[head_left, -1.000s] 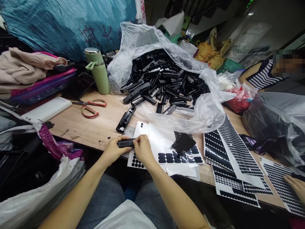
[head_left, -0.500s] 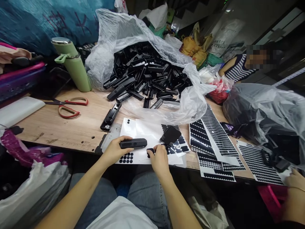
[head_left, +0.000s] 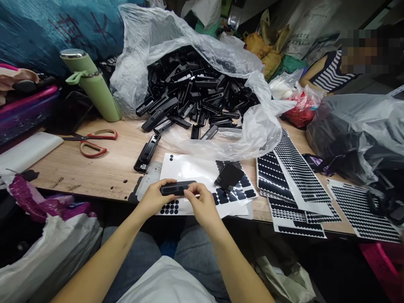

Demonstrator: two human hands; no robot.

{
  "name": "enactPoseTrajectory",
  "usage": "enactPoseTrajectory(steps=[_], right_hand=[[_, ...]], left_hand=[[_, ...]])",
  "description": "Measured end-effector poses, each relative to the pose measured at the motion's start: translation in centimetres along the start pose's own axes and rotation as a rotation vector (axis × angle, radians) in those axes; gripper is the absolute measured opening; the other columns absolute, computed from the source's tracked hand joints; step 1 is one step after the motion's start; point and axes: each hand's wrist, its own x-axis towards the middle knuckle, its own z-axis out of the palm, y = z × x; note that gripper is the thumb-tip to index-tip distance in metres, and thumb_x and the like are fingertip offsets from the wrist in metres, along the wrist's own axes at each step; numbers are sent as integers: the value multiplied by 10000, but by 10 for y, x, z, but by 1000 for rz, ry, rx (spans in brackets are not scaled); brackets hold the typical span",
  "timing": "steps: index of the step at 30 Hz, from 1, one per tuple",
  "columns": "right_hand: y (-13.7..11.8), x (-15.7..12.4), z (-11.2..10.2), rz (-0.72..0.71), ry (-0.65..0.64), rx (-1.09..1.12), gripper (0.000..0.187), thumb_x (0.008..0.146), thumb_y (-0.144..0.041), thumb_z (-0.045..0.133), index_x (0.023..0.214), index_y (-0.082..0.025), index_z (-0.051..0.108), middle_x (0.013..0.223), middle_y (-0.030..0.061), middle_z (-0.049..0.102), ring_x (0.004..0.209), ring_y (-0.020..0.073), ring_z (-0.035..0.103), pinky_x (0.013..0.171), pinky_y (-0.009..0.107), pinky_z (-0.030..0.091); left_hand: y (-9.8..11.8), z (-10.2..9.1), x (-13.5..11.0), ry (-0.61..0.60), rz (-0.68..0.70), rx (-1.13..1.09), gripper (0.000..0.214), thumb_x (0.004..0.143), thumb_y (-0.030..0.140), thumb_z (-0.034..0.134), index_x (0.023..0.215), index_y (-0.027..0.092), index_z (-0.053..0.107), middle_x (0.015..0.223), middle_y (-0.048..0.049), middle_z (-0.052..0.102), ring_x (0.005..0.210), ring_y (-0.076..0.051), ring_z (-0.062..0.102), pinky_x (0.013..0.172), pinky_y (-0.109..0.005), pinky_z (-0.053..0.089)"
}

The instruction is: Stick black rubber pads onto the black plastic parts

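My left hand (head_left: pixel 154 198) is closed around the left end of a slim black plastic part (head_left: pixel 173 188) with a textured top. At its right end the fingertips of my right hand (head_left: pixel 202 204) are pinched against it; whether a small sticker lies under them is hidden. Below and behind my hands is a white sticker sheet (head_left: pixel 192 164) with round black stickers (head_left: pixel 169 207) on its left and larger black oval stickers (head_left: pixel 221 196) on its right. A flat black square piece (head_left: pixel 229 176) rests on the sheet, right of my right hand.
A clear plastic bag (head_left: pixel 139 63) full of black plastic parts (head_left: pixel 195 90) lies open behind. Another part (head_left: pixel 147 153) sits nearer. At left are scissors (head_left: pixel 93 148) and a green bottle (head_left: pixel 94 94). Sticker sheets (head_left: pixel 293 168) pile up at right. Another person (head_left: pixel 331 71) is behind.
My right hand has left the oval stickers on the sheet and moved up and left to the part's right end. The leftmost oval sticker no longer shows there. My left hand keeps its hold.
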Motion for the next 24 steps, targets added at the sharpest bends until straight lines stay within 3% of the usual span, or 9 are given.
enactPoseTrajectory(steps=[5,24], right_hand=[[-5,16,26,30,-7,36,100,762,-226,534,683,-180,574,1060,76,522,929,173,528,852,308,406],[-8,13,37,22,53,-122,112,789,-203,505,691,-187,555,1062,103,506,1016,215,494,871,377,412]], left_hand=[[0,1,-2,-7,-3,-17,450,607,262,698,1036,149,624,916,-60,688,833,-226,643,745,-327,509],[-4,-1,-6,-6,18,-24,436,633,303,681,1041,154,640,936,-72,692,835,-231,642,718,-314,511]])
